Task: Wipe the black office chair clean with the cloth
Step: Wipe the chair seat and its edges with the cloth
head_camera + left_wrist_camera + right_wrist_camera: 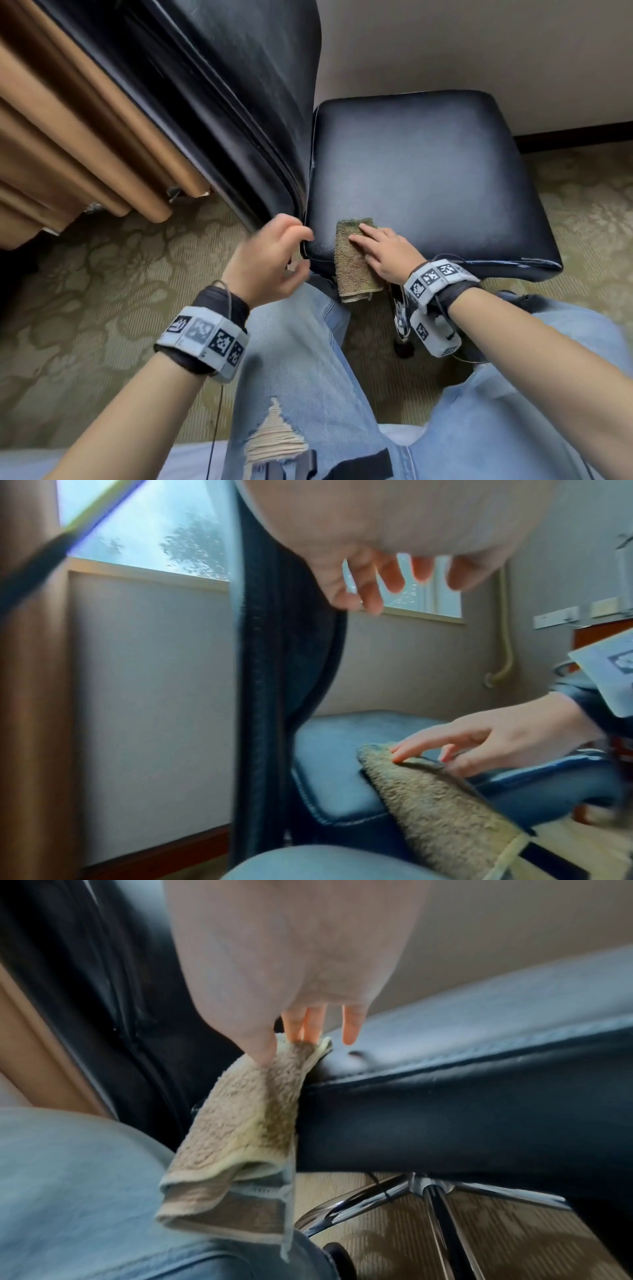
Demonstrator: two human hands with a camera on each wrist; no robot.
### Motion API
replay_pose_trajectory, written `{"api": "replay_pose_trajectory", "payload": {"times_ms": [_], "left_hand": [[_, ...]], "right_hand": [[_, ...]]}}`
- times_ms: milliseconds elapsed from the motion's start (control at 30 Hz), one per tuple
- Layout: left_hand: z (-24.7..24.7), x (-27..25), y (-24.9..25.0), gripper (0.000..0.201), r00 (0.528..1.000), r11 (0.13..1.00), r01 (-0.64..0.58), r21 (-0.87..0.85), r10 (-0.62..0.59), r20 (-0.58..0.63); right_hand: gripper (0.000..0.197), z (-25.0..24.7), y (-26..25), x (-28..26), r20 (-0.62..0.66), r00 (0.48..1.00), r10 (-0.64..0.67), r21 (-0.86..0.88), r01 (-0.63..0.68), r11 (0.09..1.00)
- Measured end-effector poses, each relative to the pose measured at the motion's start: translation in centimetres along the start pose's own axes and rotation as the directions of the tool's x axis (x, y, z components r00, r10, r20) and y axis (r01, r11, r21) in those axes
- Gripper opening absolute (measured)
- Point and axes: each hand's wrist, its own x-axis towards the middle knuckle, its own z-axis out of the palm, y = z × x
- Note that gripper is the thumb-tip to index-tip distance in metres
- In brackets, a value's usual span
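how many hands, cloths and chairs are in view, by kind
hands: 2, left hand and right hand
cloths: 1, olive terry cloth
chairs: 1, black office chair
total: 4

The padded leather office chair (421, 171) is black, its seat worn to a dull grey-blue sheen with pale stitching along the seam. The folded terry cloth (354, 260) is olive-tan with a lighter yellowish hem. The carpeted floor (102, 274) is pale green-beige with a darker floral pattern. The pleated curtain (68, 137) is plain tan-brown. The torn denim jeans (308, 377) are light blue. The wrist bands (209, 337) are grey with black-and-white square codes.
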Motion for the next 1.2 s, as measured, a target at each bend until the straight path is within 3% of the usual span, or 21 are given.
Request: {"api": "replay_pose_trajectory", "payload": {"times_ms": [67,133,200,300,367,400,467,567,767,900,933,967,1067,1100,1200], "left_hand": [[1.3,2.1,0.9,0.026,0.982,0.999,0.002,-0.046,0.007,0.191],[3.1,4.1,1.6,0.027,0.928,0.994,0.108,0.017,-0.107,0.356],[5.6,5.5,1.7,0.03,0.809,0.962,0.239,0.13,-0.272,0.521],[9.3,6.7,1.7,0.041,0.565,0.889,0.431,0.154,-0.4,0.722],[11.2,6.7,2.1,0.052,0.487,0.845,0.513,0.155,-0.434,0.758],[11.9,6.6,2.4,0.06,0.472,0.823,0.541,0.17,-0.465,0.749],[13.3,6.5,3.3,0.068,0.498,0.786,0.585,0.203,-0.545,0.674],[15.7,6.8,4.9,0.068,0.528,0.714,0.643,0.277,-0.675,0.516],[18.3,6.6,5.7,0.058,0.461,0.539,0.811,0.227,-0.828,0.32],[18.3,5.4,3.9,0.057,0.287,0.309,0.946,0.097,-0.939,0.189],[18.1,5.2,3.6,0.058,0.279,0.293,0.952,0.091,-0.949,0.145],[18.1,5.1,3.5,0.058,0.313,0.321,0.942,0.096,-0.945,0.094],[18.5,5.0,4.6,0.056,0.539,0.545,0.833,0.096,-0.838,0.08],[18.9,4.8,5.1,0.057,0.585,0.595,0.797,0.099,-0.803,0.113],[19.7,4.3,5.4,0.057,0.585,0.599,0.793,0.114,-0.8,0.133]], "right_hand": [[0.052,-0.5,0.7,-0.1,0.025,0.999,-0.044,0.068,0.042,0.997],[0.054,-0.9,1.0,-0.4,0.051,0.997,-0.054,0.116,0.047,0.992],[0.054,-1.3,1.1,-0.7,0.072,0.997,-0.037,0.174,0.024,0.984],[0.049,-1.7,2.1,-1.4,0.007,1.0,0.025,0.287,-0.026,0.958],[0.045,-1.9,3.9,-2.2,-0.091,0.99,0.111,0.333,-0.075,0.94],[0.045,-2.0,5.3,-2.5,-0.132,0.979,0.157,0.332,-0.105,0.937],[0.049,-2.3,8.2,-3.3,-0.155,0.96,0.234,0.265,-0.188,0.946],[0.057,-2.5,11.0,-4.1,-0.088,0.929,0.359,0.158,-0.343,0.926],[0.059,-1.9,11.3,-3.2,-0.004,0.885,0.466,0.199,-0.455,0.868],[0.054,-1.8,11.8,-3.4,-0.032,0.905,0.425,0.058,-0.423,0.904],[0.053,-1.9,11.8,-3.5,-0.029,0.908,0.418,0.049,-0.417,0.908],[0.053,-2.0,11.8,-3.5,-0.023,0.908,0.419,0.051,-0.417,0.907],[0.053,-2.0,11.6,-3.4,-0.022,0.904,0.427,0.049,-0.426,0.903],[0.053,-1.9,11.5,-3.4,-0.029,0.903,0.429,0.044,-0.428,0.903],[0.053,-1.9,11.4,-3.4,-0.027,0.899,0.438,0.047,-0.436,0.899]]}}
